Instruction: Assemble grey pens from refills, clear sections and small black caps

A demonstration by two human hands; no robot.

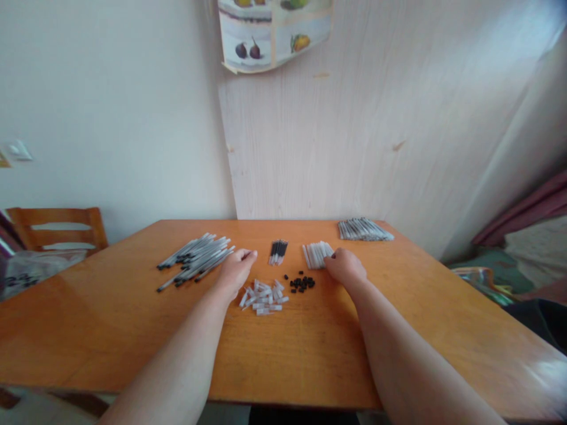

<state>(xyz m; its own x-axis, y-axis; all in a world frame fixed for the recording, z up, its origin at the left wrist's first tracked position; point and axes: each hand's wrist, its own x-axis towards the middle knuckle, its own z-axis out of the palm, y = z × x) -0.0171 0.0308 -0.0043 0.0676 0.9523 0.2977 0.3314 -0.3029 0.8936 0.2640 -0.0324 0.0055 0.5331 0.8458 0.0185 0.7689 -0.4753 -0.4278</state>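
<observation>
My left hand (237, 273) is closed, thumb and fingers together, beside the right end of a loose pile of grey pen barrels with black ends (201, 254). Whatever its fingers hold is hidden. My right hand (346, 267) is also closed, its fingertips touching the right side of a row of whitish translucent tubes (316, 255). I cannot see what lies between those fingers. Between my hands lie a small row of black-and-clear pen tips or refills (278, 251), a heap of small black plugs (302, 283) and a heap of clear plastic pieces with narrow tips (263, 297).
Everything rests on an orange-brown wooden table (305, 348). A neat stack of grey pens (365, 229) lies at its far right corner. A wooden chair (62, 227) and a plastic bag (39, 268) are at the left. The wall (305, 147) rises behind the far edge.
</observation>
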